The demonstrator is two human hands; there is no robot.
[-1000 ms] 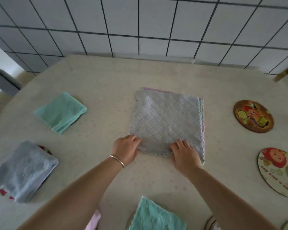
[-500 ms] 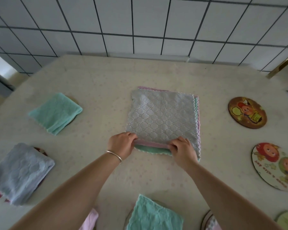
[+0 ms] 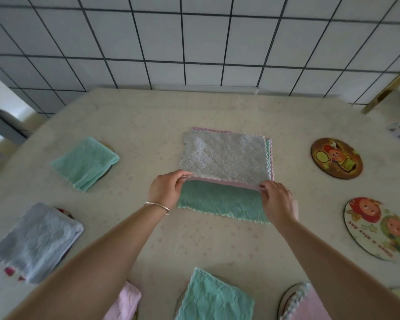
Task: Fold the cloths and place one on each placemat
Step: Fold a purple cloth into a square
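Two hands lifted the near edge of the cloths in the middle of the surface.

The left hand (image 3: 165,190) had its fingers (image 3: 183,175) curled and pinched on the near left corner of the grey cloth (image 3: 224,159) and the pink cloth (image 3: 226,182) under it. The right hand (image 3: 278,199) pinched the near right corner the same way. Both corners were held up off the green cloth (image 3: 219,202), which lay flat just below the fingers. Most of the pink cloth was hidden under the grey one. To the left lay a folded green cloth (image 3: 84,163) and a folded grey cloth (image 3: 36,242), each hiding most of a placemat. To the right were two bare placemats (image 3: 336,158) (image 3: 379,227). More cloths at the near edge of the surface (image 3: 148,125) were cut off.
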